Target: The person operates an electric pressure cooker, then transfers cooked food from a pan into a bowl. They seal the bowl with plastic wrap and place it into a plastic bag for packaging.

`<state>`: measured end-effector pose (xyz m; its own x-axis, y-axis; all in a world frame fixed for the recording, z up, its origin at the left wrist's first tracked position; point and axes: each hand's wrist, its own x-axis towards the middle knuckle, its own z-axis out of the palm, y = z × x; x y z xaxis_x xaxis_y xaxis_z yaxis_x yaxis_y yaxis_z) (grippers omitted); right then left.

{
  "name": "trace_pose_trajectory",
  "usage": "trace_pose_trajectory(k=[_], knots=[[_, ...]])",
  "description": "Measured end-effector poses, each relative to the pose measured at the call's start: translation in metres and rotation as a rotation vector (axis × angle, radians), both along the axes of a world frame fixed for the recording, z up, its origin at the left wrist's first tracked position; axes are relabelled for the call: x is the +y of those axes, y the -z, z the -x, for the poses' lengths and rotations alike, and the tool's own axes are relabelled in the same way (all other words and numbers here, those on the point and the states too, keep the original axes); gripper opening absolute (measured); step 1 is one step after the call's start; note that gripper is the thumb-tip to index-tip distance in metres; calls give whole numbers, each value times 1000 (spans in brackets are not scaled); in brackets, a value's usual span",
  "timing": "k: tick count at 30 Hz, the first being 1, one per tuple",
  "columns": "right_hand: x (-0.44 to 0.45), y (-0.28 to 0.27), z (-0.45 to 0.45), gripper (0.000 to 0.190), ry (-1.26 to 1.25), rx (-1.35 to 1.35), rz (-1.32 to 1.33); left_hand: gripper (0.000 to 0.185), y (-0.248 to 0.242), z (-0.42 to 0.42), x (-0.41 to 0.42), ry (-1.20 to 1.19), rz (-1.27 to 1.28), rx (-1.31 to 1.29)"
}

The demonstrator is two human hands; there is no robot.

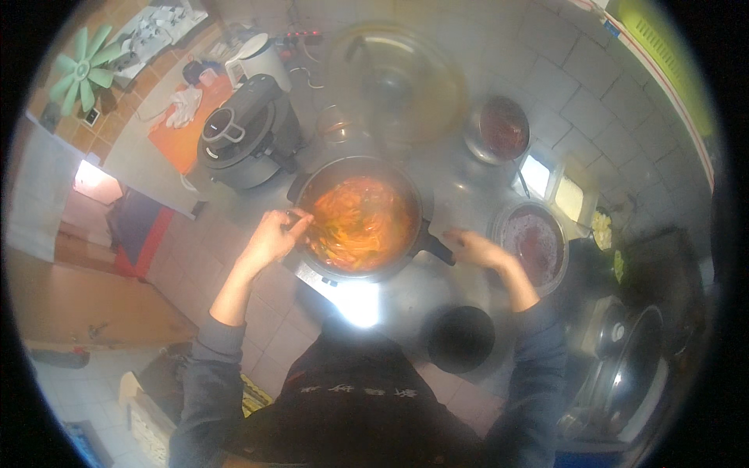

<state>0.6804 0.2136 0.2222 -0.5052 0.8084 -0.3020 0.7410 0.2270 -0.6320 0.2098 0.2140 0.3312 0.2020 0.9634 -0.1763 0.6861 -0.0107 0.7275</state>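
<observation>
A dark cooking pot (417, 193) with a black handle stands in front of me, holding a reddish-orange stew (357, 222) with yellowish strips. My left hand (275, 237) is at the pot's left rim, its thumb and index finger together; whether they hold something small is too blurred to tell. Just right of the pot's handle (437, 247), my right hand (475, 248) is raised with its fingers apart and nothing visible in it. Steam or a fogged lens blurs the view. Behind the pot, a large transparent lid or pan-like round thing (398, 88) appears hazy.
A dark multicooker (251, 134) stands at the back left. To the right are a bowl of dark red contents (503, 128), a basin of foamy reddish liquid (532, 240) and white containers (567, 196). A black round thing (461, 339) lies near my right forearm.
</observation>
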Motion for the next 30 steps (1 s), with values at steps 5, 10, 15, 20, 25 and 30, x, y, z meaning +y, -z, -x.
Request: trace_pose_trajectory(k=[5, 10, 15, 20, 25, 30], knots=[[-11, -2, 48, 40, 108, 170, -21, 27, 22, -23, 7, -8, -304, -85], [-3, -2, 67, 27, 168, 325, 162, 29, 12, -10, -17, -73, -48, -386], [12, -54, 69, 22, 77, 162, 377, 24, -28, 19, -46, -187, -274, -287], [4, -83, 84, 20, 206, 242, 372, 22, -9, 11, -59, -140, -295, -81], [-16, -77, 85, 14, 342, 326, 194, 26, -5, -14, -54, -127, -193, -321], [-47, -121, 76, 13, 490, 257, 347, 25, -41, 3, -68, -215, -189, -458]])
